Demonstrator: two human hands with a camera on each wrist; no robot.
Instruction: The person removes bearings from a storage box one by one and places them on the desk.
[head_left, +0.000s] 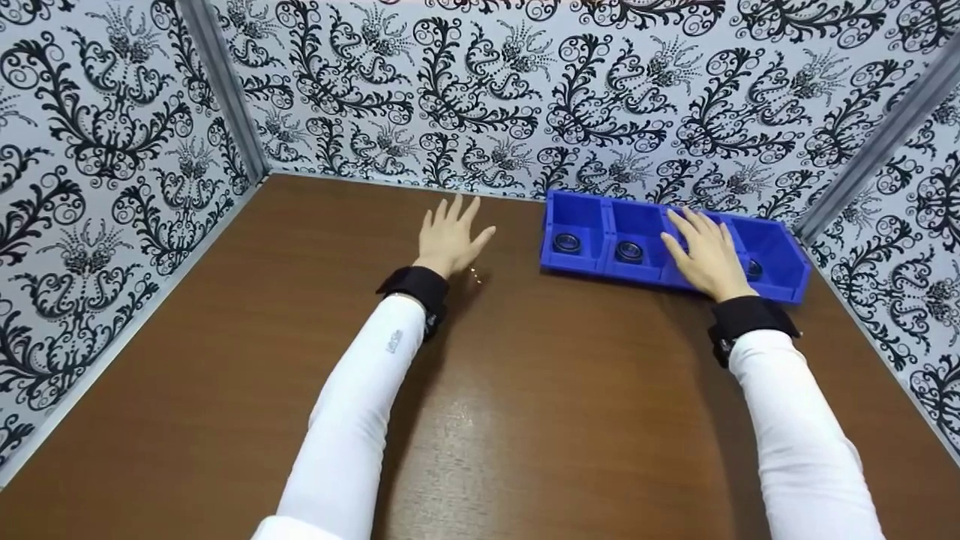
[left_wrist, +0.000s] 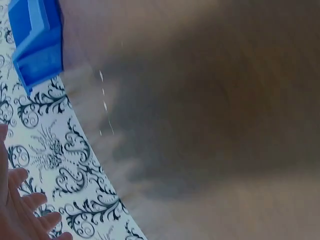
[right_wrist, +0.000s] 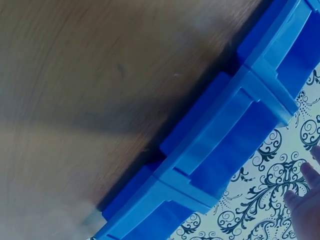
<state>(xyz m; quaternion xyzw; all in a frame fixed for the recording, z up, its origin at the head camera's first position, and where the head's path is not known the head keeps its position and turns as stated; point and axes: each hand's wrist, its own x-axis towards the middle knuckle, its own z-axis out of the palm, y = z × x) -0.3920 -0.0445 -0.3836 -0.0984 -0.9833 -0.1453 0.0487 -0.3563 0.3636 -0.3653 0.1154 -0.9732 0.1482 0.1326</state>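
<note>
looking down over a brown wooden table (head_left: 525, 420), along two arms in white sleeves (head_left: 360, 397) stretched forward, with black straps (head_left: 415, 289) at both wrists. left of centre, toward the back of the table, the person's left hand (head_left: 444, 240): back of the hand upward, fingers straight and fanned apart, thumb out to the side, holding nothing. at the same wrist, a thin bracelet (head_left: 476, 275).

at the back right of the table, near the patterned wall, a blue plastic four-compartment bin (head_left: 585, 265), long side facing the person. in the leftmost compartment, a dark ball bearing (head_left: 567, 243); in the second, another ball bearing (head_left: 628, 252); in the rightmost, a third ball bearing (head_left: 754, 270), just beside the wrist and only partly visible. in front of the third compartment, mostly hiding the inside from view, the person's right hand (head_left: 706, 255): fingers extended, thumb spread, likewise gripping nothing. cannot tell from the head view about contact with the plastic.

around the table, white wall panels (head_left: 480, 82) with black scrolls and flowers, joined at the corners by grey posts (head_left: 225, 90).
</note>
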